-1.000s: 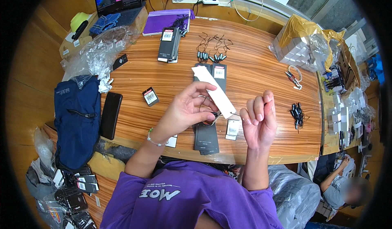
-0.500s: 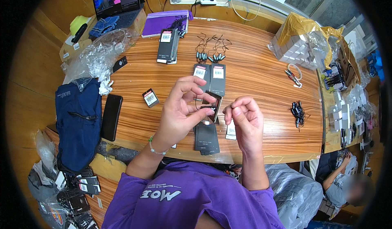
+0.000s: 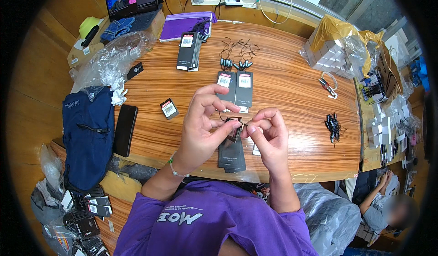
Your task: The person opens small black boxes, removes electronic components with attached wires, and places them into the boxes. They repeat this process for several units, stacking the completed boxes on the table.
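Above the near edge of the table, my left hand (image 3: 200, 119) is closed on a small dark hang tag (image 3: 234, 135), pinched between thumb and fingers. A thin black cord loops beside those fingers. My right hand (image 3: 270, 139) meets it from the right, thumb and forefinger pinched on what looks like the cord's end. Beneath my hands lie overlapping grey hang tags (image 3: 232, 158). Just beyond are two rows of grey tags with white stickers (image 3: 244, 83). Black looped tag cords (image 3: 242, 64) lie at their far end. A small stickered tag stack (image 3: 169, 110) sits left of my left hand.
A tall tag stack (image 3: 186, 57) stands farther back. Leftward are a black phone (image 3: 125, 130), a navy bag (image 3: 87, 137) and clear plastic (image 3: 109, 57). On the right lie a bunch of black cords (image 3: 334, 127), snips (image 3: 327, 87) and wrapped white boxes (image 3: 328, 55). A person (image 3: 383, 205) sits lower right.
My right hand has moved left to meet my left hand, its fingertips now on the cord. The dark tag has tilted in my left hand. At lower right, the person's hands have come together.
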Demonstrator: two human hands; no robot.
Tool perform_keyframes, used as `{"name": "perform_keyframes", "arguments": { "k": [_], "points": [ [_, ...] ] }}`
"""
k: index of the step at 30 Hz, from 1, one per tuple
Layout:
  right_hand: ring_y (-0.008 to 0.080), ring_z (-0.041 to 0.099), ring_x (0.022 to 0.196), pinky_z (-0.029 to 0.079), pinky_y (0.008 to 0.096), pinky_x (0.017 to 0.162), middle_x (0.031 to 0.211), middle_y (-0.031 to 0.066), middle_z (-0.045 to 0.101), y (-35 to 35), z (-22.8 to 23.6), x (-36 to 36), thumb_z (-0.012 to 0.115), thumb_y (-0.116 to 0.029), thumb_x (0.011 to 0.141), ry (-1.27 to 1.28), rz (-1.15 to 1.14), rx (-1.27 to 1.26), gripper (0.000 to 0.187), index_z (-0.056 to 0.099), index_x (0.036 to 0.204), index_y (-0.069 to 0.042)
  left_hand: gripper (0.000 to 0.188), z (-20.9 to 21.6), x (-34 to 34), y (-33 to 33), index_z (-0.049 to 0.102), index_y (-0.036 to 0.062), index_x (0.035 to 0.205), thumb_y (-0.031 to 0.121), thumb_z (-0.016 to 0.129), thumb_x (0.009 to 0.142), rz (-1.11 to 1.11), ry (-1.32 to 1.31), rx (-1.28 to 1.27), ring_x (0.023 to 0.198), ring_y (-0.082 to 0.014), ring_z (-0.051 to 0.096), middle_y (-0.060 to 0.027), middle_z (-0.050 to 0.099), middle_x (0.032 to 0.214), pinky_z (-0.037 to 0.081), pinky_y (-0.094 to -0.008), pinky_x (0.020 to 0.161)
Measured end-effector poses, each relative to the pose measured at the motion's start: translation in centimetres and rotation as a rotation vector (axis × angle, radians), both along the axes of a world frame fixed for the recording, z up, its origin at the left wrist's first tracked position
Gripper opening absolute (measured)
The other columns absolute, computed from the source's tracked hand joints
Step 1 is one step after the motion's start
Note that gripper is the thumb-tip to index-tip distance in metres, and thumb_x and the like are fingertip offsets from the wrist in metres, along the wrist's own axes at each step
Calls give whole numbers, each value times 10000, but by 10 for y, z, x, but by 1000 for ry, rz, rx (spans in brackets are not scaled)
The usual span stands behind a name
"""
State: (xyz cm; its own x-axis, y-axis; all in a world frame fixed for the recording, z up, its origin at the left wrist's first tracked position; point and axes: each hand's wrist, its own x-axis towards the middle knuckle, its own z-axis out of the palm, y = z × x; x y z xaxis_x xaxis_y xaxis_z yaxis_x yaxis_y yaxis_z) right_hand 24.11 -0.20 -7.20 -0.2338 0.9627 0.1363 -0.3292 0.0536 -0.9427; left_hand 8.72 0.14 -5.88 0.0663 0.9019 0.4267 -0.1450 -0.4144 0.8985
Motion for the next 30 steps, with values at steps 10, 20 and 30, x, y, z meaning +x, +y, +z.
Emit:
{"name": "perform_keyframes", "arguments": {
  "k": [10, 20, 30],
  "points": [
    [106, 578, 743, 456, 222, 665, 809, 58, 537, -1, -6, -2, 524, 40, 822, -69, -50, 75, 155, 424, 935, 3, 364, -13, 7, 2, 373, 34, 931, -190, 554, 709, -41, -201, -58, 966, -191, 543, -115, 361, 1086, 561, -259, 717],
    [117, 595, 734, 456, 224, 655, 797, 60, 541, -3, -7, -4, 524, 48, 814, -218, -118, 191, 144, 436, 924, 14, 345, -23, 10, 3, 369, 44, 921, -172, 558, 730, -46, -287, -38, 910, -165, 564, -78, 434, 959, 540, -249, 735],
    [101, 553, 679, 437, 229, 632, 725, 64, 552, 2, 11, 14, 505, 45, 817, -414, 154, 67, 170, 418, 954, -8, 298, -9, -5, 7, 414, 2, 900, -129, 614, 723, -206, -121, -266, 855, -157, 576, -65, 466, 860, 530, -262, 765]
  ]
}}
